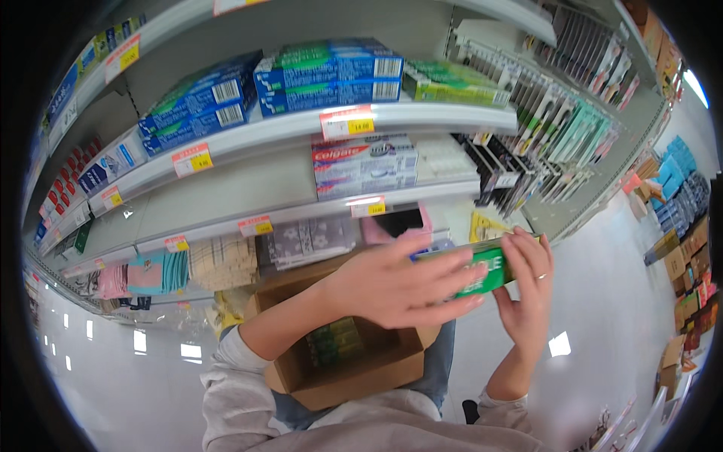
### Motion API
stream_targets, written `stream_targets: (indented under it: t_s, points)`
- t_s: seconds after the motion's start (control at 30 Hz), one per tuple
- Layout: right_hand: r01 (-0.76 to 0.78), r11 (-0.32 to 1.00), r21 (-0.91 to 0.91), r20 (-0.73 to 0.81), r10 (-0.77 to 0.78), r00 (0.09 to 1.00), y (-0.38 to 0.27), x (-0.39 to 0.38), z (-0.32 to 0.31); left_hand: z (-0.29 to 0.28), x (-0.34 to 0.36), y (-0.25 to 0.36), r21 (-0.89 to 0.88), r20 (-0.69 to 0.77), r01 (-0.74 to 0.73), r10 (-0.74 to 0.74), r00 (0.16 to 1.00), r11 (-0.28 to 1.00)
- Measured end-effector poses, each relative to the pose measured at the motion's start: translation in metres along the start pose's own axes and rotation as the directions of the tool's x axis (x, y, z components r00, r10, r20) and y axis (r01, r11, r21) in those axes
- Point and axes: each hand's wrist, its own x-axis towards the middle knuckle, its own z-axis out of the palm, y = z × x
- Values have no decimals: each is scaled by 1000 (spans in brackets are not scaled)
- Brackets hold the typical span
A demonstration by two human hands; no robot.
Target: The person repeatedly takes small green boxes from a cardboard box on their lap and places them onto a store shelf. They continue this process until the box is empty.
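Observation:
Both of my hands hold a stack of long green toothpaste boxes [493, 270] in front of a store shelf. My left hand [399, 285] lies flat over the stack's front and top, fingers spread along it. My right hand [527, 290] cups the stack's right end from below, a ring on one finger. Under my forearms sits an open brown cardboard carton [354, 369], resting on my lap, with a few more green boxes [335, 339] lying inside.
White shelves [422, 117] carry blue, green and red-and-white toothpaste boxes [331, 75] behind price tags. Folded cloths [218, 260] fill the lower shelf. Toothbrush packs [557, 128] hang at right. Stacked cartons [681, 256] stand along the aisle's far right.

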Motion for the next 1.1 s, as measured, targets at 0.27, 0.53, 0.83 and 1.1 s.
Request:
stream_targets:
  t_s: [0.27, 0.53, 0.83, 1.1]
  points:
    - [-190, 980, 55, -410, 195, 891, 70, 62, -6, 92, 53, -96, 100, 52, 362, -368, 928, 927]
    - [92, 988, -121, -307, -125, 944, 111, 195, 40, 158, 68, -131, 503, 85, 471, -584, 807, 724]
    - [127, 962, -241, -59, -145, 988, 161, 324, 125, 155, 63, -138, 498, 147, 448, -581, 800, 743]
    - [191, 972, -138, 158, -169, 973, 183, 358, 165, 159, 61, -136, 533, 80, 412, -529, 845, 739]
